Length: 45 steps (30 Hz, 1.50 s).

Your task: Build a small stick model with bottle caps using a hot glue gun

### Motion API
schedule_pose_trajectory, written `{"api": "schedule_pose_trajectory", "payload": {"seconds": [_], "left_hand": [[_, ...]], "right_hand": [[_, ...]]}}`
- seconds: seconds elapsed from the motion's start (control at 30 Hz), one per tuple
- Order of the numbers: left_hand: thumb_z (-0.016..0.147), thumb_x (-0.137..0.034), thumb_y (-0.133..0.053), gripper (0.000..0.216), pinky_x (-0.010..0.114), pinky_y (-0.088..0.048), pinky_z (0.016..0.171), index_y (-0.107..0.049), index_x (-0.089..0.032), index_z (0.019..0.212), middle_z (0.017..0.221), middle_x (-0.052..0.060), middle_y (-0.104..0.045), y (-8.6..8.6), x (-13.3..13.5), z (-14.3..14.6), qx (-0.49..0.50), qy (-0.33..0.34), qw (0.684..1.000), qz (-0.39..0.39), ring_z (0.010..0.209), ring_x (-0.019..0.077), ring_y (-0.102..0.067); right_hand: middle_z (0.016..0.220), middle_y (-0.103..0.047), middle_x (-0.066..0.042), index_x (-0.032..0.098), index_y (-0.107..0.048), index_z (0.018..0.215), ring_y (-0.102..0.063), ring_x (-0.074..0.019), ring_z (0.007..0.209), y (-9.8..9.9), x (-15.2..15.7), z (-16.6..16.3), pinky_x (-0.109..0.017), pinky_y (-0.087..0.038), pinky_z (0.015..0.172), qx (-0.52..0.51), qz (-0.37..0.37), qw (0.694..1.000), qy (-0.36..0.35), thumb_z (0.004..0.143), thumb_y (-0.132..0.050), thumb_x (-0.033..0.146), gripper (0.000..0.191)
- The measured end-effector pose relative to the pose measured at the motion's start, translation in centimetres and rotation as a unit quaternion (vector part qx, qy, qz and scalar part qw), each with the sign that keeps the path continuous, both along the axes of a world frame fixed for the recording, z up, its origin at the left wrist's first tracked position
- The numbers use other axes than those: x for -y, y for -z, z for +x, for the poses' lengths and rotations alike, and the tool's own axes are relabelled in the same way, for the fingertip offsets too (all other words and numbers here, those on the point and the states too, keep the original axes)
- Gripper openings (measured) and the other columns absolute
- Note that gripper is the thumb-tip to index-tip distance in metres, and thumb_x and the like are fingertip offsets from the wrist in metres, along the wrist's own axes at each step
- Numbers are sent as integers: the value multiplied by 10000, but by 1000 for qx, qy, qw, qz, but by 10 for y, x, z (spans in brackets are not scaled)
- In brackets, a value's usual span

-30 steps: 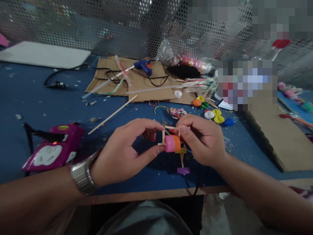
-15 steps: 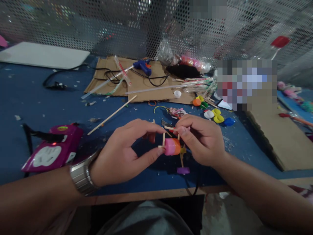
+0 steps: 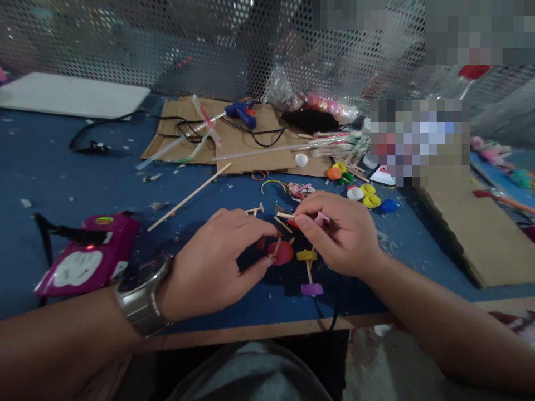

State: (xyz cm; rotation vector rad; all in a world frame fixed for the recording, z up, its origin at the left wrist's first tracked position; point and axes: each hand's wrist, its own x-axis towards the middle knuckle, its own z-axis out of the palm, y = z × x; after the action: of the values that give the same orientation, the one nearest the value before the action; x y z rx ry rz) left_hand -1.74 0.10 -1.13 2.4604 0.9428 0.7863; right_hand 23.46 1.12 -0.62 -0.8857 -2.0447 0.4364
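Observation:
My left hand [image 3: 228, 259] pinches a small wooden-stick piece fixed to a pinkish-red bottle cap [image 3: 284, 253], tilted above the blue table. Between the thumb and forefinger of my right hand [image 3: 340, 234] is a short wooden stick [image 3: 286, 215], pointing left toward my other hand. Below my right hand, a yellow bottle cap [image 3: 306, 255] and a purple bottle cap [image 3: 312, 289] sit at the ends of a stick. Behind my left fingers a T-shaped stick piece [image 3: 254, 210] shows in part.
A magenta power socket [image 3: 90, 253] with a plug and lit red light stands left. One long stick [image 3: 190, 196] lies beyond my left hand. Farther back are a blue glue gun [image 3: 241, 113] on cardboard [image 3: 259, 161], loose caps [image 3: 368, 196] and a cardboard piece [image 3: 460, 239] at right.
My left hand has turned the cap piece, so its pink-and-orange side no longer shows and a round reddish face does. My right hand has shifted slightly left, still holding the short stick.

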Motion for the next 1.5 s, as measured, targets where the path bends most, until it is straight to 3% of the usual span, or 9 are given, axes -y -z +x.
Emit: {"api": "schedule_pose_trajectory", "payload": {"seconds": [0.23,0.73,1.07,1.3,1.5], "left_hand": [[947,-114,-652,209,438,-463,885,-725,-218,1113,1050,41,-797,2,0,0,-30,16,999,-17,994,264,-703],[889,-86,-559,279,432,-499,877,-696,-213,1096,1031,60,-778,0,0,0,-35,-2,999,-20,978,268,-713],[984,-149,-552,249,418,-538,900,-645,-203,1208,1119,65,-779,-5,1,-1,-4,-52,998,-20,1017,255,-708],[1067,-311,-651,100,369,-519,874,-692,-222,1089,981,16,-767,-9,2,-1,61,-37,997,-11,918,207,-698],[1071,-297,-698,96,379,-489,863,-705,-236,997,914,-9,-770,-7,1,-1,71,-35,997,-2,879,201,-695]], "right_hand": [[862,-797,-34,224,-734,962,-718,-184,781,1,-3,2,-355,-581,770,5,17,1000,3,1063,-688,227,111],[864,-810,-31,232,-736,964,-726,-185,785,1,-3,0,-358,-598,778,-2,18,1000,-3,1058,-689,215,107],[885,-822,-49,236,-744,993,-760,-203,807,-2,-1,0,-354,-615,767,34,51,998,-7,1043,-704,219,66],[862,-814,-42,245,-736,997,-771,-210,801,-1,3,-4,-365,-620,758,55,114,991,-34,1034,-728,205,55],[883,-825,-51,221,-734,1011,-777,-203,826,0,4,-4,-357,-618,788,62,129,989,-48,1039,-749,214,33]]}}
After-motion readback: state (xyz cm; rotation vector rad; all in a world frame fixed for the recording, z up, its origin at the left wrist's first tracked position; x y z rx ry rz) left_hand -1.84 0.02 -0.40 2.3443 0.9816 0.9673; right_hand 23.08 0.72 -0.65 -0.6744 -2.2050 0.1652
